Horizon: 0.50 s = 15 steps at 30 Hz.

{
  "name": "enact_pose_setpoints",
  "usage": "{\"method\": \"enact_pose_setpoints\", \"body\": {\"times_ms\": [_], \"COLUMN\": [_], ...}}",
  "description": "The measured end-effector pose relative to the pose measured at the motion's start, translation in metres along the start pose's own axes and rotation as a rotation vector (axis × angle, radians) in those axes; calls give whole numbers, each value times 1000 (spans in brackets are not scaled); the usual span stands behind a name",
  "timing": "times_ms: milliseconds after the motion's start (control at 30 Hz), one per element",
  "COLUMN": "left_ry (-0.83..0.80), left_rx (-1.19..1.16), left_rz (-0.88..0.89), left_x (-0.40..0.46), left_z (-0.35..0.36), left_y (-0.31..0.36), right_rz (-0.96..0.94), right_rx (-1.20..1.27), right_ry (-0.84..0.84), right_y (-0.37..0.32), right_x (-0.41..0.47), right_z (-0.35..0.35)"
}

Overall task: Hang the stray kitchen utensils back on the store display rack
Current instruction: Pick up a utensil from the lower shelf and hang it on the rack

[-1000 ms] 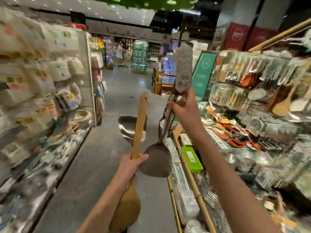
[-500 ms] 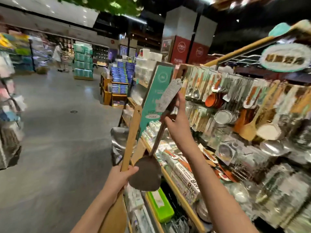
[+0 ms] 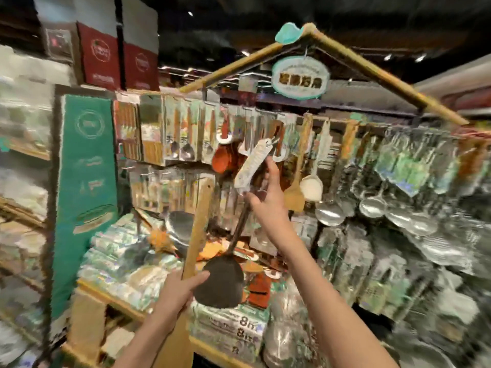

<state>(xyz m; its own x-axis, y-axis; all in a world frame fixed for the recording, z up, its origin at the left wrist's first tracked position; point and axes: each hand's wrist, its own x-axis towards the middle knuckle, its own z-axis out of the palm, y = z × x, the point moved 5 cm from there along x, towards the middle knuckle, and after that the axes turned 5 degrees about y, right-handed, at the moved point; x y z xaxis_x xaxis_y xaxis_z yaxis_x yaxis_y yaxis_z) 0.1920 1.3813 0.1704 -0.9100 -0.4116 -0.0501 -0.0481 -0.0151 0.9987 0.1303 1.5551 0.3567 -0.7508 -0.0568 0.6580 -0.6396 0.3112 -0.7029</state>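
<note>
Before the display rack [image 3: 332, 123], the right hand [image 3: 268, 197] gripped a metal spatula [image 3: 220, 285] high on its handle, its paper tag [image 3: 252, 166] raised near the hanging utensils. Lower down, the left hand [image 3: 178, 293] was closed around a wooden spatula [image 3: 198, 229], held upright.

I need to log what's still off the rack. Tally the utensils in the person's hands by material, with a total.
Wooden: 1, the wooden spatula held in the left hand.
Metal: 1, the metal turner with a card tag, held in the right hand up at the display rack.
Total: 2
</note>
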Motion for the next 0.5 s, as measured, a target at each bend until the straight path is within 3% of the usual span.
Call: {"method": "enact_pose_setpoints", "body": {"times_ms": [233, 500], "left_ry": [-217, -396], "left_rx": [-32, 18], "left_rz": [-48, -70], "left_x": [65, 102], "left_z": [107, 215], "left_y": [-3, -6], "right_rz": [58, 133], "right_rx": [-176, -313], "right_ry": [156, 206], "right_y": [61, 116], "right_x": [48, 82], "right_z": [-61, -129]}}
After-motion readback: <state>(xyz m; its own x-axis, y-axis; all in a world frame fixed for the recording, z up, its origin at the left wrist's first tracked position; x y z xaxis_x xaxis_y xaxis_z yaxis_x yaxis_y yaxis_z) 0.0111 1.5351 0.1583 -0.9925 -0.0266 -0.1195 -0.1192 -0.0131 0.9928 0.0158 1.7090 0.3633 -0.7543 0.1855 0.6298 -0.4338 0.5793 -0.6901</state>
